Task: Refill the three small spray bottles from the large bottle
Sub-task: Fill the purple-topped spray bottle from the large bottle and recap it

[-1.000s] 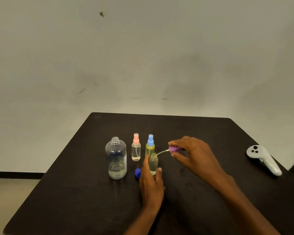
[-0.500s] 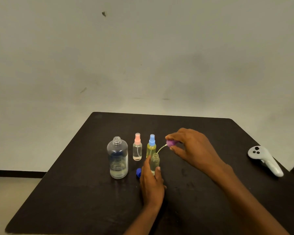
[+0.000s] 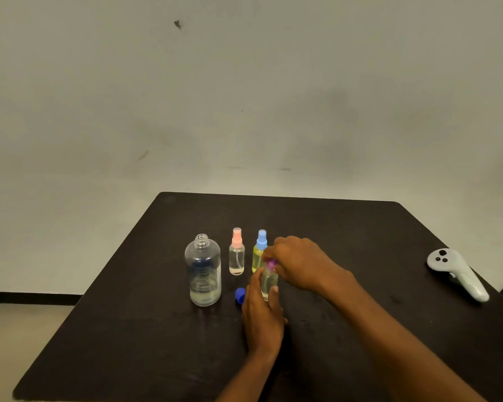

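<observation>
— Now, starting at the left: what is standing there?

— One large bottle (image 3: pixel 202 271), clear, is standing upright on the dark table (image 3: pixel 128 329). Its mouth is uncapped, and a shallow layer of clear liquid is sitting at the bottom. One blue cap (image 3: pixel 240 294) is lying on the table just to its right, close beside the left hand.

— And behind the cap?

— Two small spray bottles are standing side by side, farther back. The pink-topped bottle (image 3: pixel 236 253) is showing clear liquid low down. The blue-topped bottle (image 3: pixel 258 250) is looking yellow, and the right hand is hiding part of its right edge.

— What are the hands doing?

— The left hand (image 3: pixel 262 317) is gripping the third small bottle (image 3: pixel 269 282) from the near side, thumb and fingers curled round its lower body. It is holding the bottle upright in front of the blue-topped one. The right hand (image 3: pixel 296 262) is reaching over from the right, fingertips pinching the purple sprayer (image 3: pixel 270 264) at that bottle's neck. Whether the sprayer is fully seated I cannot tell, as the fingers are covering the joint.

— Anything further right?

— One white controller (image 3: pixel 456 274) is lying near the table's right edge, well apart from the bottles.
</observation>
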